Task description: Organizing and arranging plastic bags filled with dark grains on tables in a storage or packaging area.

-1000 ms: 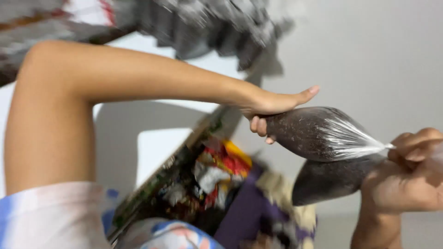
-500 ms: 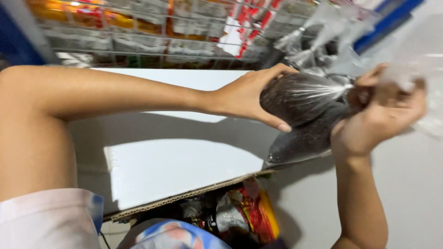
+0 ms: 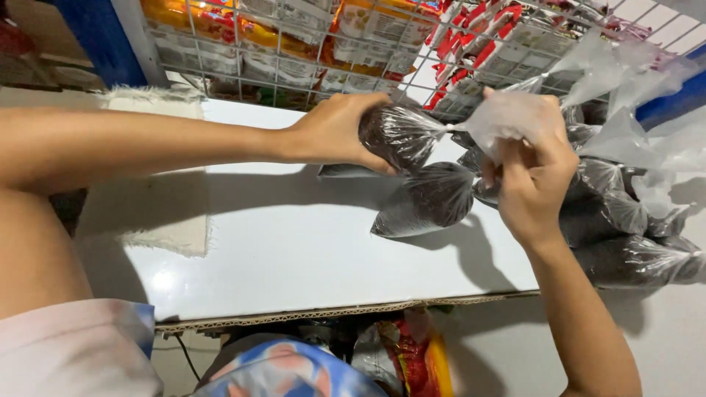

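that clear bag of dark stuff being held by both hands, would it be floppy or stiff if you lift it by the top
Probably floppy: the filled bag bulges round in the left hand, while the right hand pinches its twisted thin plastic neck. The fill looks loose and granular, so it would likely sag and swing. The glossy film may be slippery, and the bags lying on the white board slump flat.

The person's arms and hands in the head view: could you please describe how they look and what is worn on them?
Both arms are bare from the upper arm down: no sleeves, gloves, watch or bracelets show. The left hand and right hand appear to carry no rings. Fingernails are short and unpainted. A pale garment with blue patches shows at the lower left.
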